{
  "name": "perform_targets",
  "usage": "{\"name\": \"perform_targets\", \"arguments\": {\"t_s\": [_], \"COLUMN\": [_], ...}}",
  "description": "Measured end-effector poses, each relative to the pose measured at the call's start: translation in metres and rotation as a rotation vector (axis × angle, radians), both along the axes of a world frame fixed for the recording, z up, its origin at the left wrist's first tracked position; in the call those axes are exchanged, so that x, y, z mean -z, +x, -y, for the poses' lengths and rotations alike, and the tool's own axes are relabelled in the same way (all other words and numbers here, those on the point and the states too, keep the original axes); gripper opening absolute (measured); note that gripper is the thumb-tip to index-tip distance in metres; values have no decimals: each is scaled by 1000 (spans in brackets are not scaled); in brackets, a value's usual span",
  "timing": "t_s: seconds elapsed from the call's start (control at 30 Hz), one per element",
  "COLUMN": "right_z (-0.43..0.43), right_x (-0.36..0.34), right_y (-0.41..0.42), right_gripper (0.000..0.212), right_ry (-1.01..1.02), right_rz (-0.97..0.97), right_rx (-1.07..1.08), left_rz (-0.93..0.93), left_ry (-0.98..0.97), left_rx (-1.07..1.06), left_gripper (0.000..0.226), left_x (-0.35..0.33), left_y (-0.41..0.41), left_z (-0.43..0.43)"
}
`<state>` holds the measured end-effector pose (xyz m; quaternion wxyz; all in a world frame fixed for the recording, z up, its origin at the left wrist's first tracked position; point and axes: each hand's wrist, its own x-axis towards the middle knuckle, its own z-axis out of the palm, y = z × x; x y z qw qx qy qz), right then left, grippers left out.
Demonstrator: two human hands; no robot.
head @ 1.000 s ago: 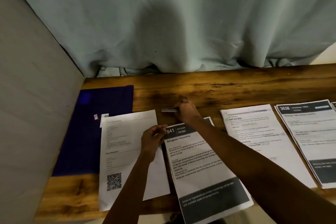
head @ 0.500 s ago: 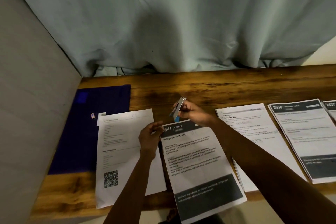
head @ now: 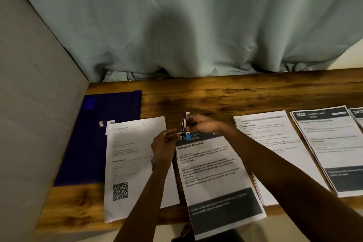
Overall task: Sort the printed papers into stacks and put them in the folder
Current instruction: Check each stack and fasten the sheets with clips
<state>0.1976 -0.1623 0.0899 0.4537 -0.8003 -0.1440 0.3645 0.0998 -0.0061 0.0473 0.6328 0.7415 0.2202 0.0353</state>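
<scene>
Since half a second earlier, the small stapler (head: 185, 124) had swung from a slant to nearly upright, its blue tip down at the top left corner of the Refrigerator Restocking sheet (head: 216, 173). One second earlier it had lain flat on the table (head: 235, 94) beyond that sheet.

My right hand (head: 204, 124) gripped the stapler, fingers curled round its body, just above the sheet's dark header. My left hand (head: 164, 145) pinched the sheet's top left corner between thumb and fingertips, right beside the blue tip. Whether the tip actually touched the paper, I could not tell.

That sheet lay face up on the table, its lower end hanging over the near edge. Just left of it, partly under my left forearm, lay the QR-code sheet (head: 135, 163). Further left, past the QR-code sheet and partly under it, the blue folder (head: 110, 124) lay flat and closed, with a small tag (head: 101, 123) on its cover.

Right of the Refrigerator Restocking sheet sat a white printed stack (head: 275, 153), its near part crossed by my right forearm. Beyond that stack lay the 3638 sheet (head: 330, 143), and one more dark-headed sheet (head: 357, 116) showed at the picture's edge. Behind the sheet, past the table's far edge, hung a pale curtain (head: 196, 25).
</scene>
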Motion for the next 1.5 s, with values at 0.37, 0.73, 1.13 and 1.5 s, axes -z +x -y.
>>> {"name": "perform_targets", "arguments": {"t_s": [0.37,0.73,1.13,1.5], "right_z": [-8,-6,-11,-21], "right_x": [0,-8,-5,5], "right_y": [-7,-11,-14,-25], "right_gripper": [32,34,34,33], "right_ry": [9,32,-14,-2], "right_rz": [9,-18,33,119], "right_rx": [23,18,17,157], "left_rz": [24,13,-61,-52], "left_ry": [-76,-158,49,117], "left_rx": [57,108,215,192], "left_gripper": [21,25,29,22], "left_x": [-8,-1,-7,0], "left_y": [-4,-8,-10,-8], "left_z": [-4,-12,-6,-4]}}
